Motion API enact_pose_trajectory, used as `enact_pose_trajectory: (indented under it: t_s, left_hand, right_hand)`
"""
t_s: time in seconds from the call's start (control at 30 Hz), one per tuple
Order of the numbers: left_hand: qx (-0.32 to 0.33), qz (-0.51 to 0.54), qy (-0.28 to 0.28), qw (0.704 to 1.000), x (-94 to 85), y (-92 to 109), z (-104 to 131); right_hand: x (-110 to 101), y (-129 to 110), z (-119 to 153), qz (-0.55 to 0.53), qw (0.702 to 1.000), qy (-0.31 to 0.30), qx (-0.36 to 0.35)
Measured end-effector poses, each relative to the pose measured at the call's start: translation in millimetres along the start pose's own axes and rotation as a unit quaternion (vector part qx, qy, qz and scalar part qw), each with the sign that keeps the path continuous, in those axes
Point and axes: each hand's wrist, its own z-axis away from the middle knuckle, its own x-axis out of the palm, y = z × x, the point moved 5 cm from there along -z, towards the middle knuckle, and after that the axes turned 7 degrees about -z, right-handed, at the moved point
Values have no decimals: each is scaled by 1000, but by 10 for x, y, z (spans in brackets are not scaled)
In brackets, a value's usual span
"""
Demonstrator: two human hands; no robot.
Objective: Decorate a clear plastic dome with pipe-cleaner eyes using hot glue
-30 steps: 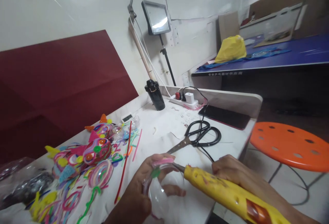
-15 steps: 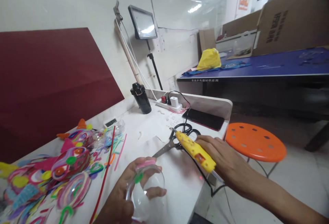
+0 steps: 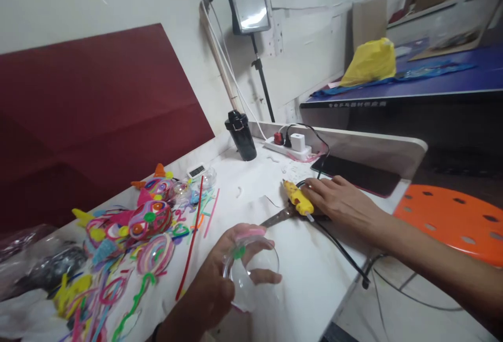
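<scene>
My left hand (image 3: 220, 274) is wrapped round a clear round plastic piece (image 3: 251, 271) with pink and green bits on its rim, low in the middle of the head view. A yellow glue gun (image 3: 298, 199) lies low over the black-handled scissors (image 3: 281, 216), its cord running toward the table edge. At its right side is my right hand (image 3: 328, 195), fingers bent over the scissor handles; whether they still grip the glue gun is unclear. Colourful craft fish (image 3: 151, 220) and strips lie to the left, with a red stick (image 3: 190, 242) beside them.
Behind stand a black cup (image 3: 241, 138) and a white power strip (image 3: 288, 149). A dark phone (image 3: 357, 174) lies by the raised table edge (image 3: 393, 145). To the right is an orange stool (image 3: 451, 221); a blue table (image 3: 432, 77) bears a yellow bag (image 3: 369, 63).
My right hand has lowered the glue gun onto the scissors, and the gun now lies flatter. The view has shifted left and down; my left hand still holds the clear piece.
</scene>
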Motion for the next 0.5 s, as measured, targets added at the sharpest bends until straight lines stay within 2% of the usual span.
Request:
enact_pose_trajectory:
  t_s: [0.13,0.27,0.33,0.4,0.5]
  left_hand:
    - [-5,5,-1,1000,-3,4,-4]
    - [-1,-5,6,1000,-13,-5,5]
    - [-12,-26,5,1000,-17,-22,19]
    - [-29,-44,2,999,-21,-42,40]
    - [-55,-56,-5,997,-12,-64,72]
  right_hand:
    - [-19,24,20,-13,999,-30,0]
    - [-319,-60,59,-107,994,-2,31]
    - [-548,-200,88,-222,973,38,48]
    - [-762,-386,116,-335,936,87,56]
    - [-954,-670,120,-408,900,144,53]
